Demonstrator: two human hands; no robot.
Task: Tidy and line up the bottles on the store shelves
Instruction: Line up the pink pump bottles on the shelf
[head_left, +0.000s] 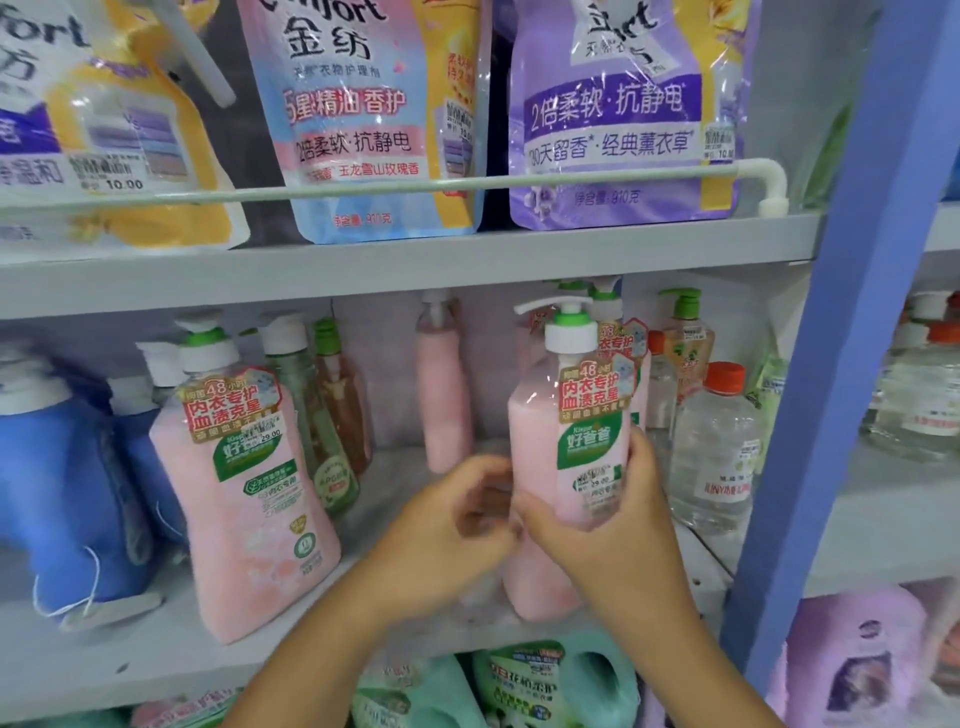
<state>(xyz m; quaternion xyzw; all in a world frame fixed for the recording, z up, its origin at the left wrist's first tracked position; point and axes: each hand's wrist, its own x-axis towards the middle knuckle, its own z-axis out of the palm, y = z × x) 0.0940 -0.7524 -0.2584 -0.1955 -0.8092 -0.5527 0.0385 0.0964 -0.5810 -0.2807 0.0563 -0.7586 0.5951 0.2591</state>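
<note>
1. Head view: the right hand (602, 514) wraps the pink pump bottle (566, 457) at the middle shelf (130, 670) front, right of centre.
2. The left hand (457, 519), blurred, looks loosely curled at its side; whether it grips, I cannot tell.
3. I'd turn the label forward, keep it upright, and match the twin bottle (244, 483) on the left.

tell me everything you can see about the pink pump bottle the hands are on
The pink pump bottle is clear plastic filled with pale pink liquid, with a white pump head on a green collar, spout pointing left. A red, gold and green label with a price sticker faces front. It stands about upright near the front edge of the grey shelf, in front of another pink bottle. The right hand grips its lower body; the blurred left hand is at its left side.
</note>
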